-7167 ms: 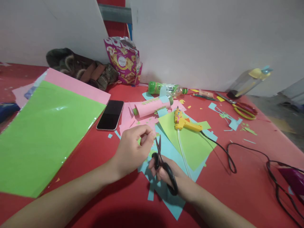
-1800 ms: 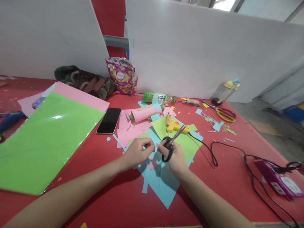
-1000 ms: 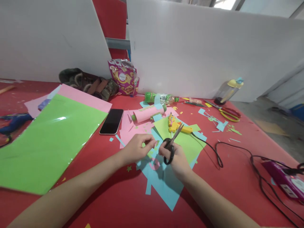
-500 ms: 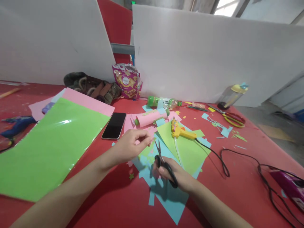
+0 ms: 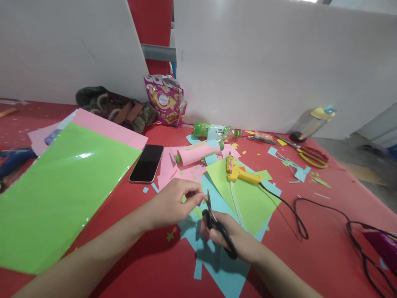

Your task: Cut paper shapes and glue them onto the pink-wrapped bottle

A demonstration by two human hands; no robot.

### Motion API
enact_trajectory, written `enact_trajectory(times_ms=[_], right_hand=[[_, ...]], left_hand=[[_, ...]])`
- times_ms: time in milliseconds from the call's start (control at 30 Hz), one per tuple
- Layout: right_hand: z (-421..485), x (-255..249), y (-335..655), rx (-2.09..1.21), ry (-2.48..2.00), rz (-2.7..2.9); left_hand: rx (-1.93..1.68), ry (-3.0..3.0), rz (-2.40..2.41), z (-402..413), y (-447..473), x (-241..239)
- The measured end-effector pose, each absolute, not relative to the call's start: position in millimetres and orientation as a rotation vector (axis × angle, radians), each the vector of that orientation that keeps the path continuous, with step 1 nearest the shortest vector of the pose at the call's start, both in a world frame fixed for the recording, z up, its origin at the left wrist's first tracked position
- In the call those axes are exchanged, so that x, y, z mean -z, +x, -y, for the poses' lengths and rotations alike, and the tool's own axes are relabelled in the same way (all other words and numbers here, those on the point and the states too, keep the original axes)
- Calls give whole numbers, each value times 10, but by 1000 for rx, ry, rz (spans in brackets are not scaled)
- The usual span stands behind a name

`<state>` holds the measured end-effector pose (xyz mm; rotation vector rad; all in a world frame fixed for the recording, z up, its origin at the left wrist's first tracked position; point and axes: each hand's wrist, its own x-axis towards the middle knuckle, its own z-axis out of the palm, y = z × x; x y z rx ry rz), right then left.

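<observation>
Black-handled scissors point(image 5: 228, 239) are in my right hand point(image 5: 238, 236), fingers through the loops, blades slightly parted and pointing up and away. My left hand point(image 5: 178, 201) is closed in a pinch beside the blade tips; whatever lies between its thumb and forefinger is too small to name. Under both hands lie blue paper point(image 5: 223, 265) and a green sheet point(image 5: 251, 207). A small green paper star point(image 5: 169, 236) rests on the red table by my left wrist. Beyond my hands is a roll of pink paper point(image 5: 195, 154) around a bottle-like core.
A yellow glue gun point(image 5: 245, 175) lies on the green sheet, its black cord running right. Left are a phone point(image 5: 147, 163) and large green sheets point(image 5: 68, 194). Behind stand a snack bag point(image 5: 166, 101) and green bottle point(image 5: 211, 130); larger scissors point(image 5: 310, 155) and a clear jar point(image 5: 312, 124) lie right.
My left hand has moved slightly down and right, so its pinched fingertips now meet the scissor blades. The blades look a little more closed. The view has tilted down.
</observation>
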<state>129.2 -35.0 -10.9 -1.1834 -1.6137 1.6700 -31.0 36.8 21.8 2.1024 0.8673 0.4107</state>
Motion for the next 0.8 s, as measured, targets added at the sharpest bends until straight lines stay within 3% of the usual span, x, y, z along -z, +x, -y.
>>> enact_trajectory(times_ms=[800], right_hand=[[352, 140, 1321, -1696, -1220, 1597]], left_hand=[[-395, 1939, -825, -387, -304, -163]])
